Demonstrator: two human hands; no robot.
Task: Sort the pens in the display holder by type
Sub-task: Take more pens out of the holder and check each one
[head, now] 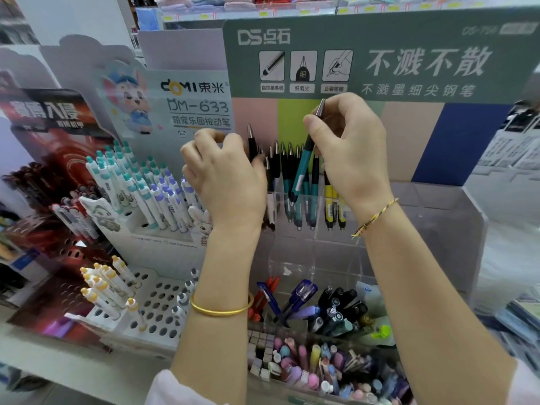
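Item: teal pen (304, 168), pinched near its silver upper end between the thumb and curled fingers of our right hand (350, 153). Long axis: steeply tilted, with the top leaning right toward the hand and the lower tip pointing down and left. The tip is at about the rim of the clear display holder (438, 217), among the standing teal pens (306, 211). The right hand sits above and to the right of that compartment and is the nearer hand. We therefore judge the coming move to be a short drop along the pen's own axis. Item: black pen (252, 143), upright, gripped by the curled fingers of our left hand (225, 182) at the holder's left end. The hand covers most of its barrel. Item: yellow pens (330, 211), just right of the teal group, partly behind the right wrist. Hidden or unclear: the transparent dividers are hard to trace, and the left hand blocks the leftmost slot. We cannot tell whether the teal tip has entered its compartment.
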